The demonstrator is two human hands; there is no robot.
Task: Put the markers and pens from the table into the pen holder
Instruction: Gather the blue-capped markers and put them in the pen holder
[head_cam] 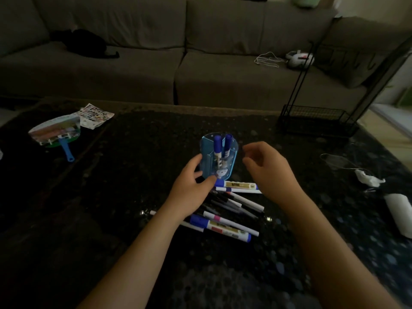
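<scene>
Left hand [191, 184] grips the pen holder [219, 157]; right hand [267, 170] empty.
Left thumb and fingers curl round its base; the right hovers just beside it, loosely curled. Markers and pens [227, 210] lie between the wrists.

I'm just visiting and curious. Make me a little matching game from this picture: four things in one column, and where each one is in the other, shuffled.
Things
1. pen holder
2. two blue-capped markers
3. loose pile of pens
4. hand fan

Places
A. far left on the table
B. standing upright inside the holder
C. gripped at its base by the left hand
D. lying flat just in front of the holder, between the forearms

Pairs: 1-C, 2-B, 3-D, 4-A
</scene>
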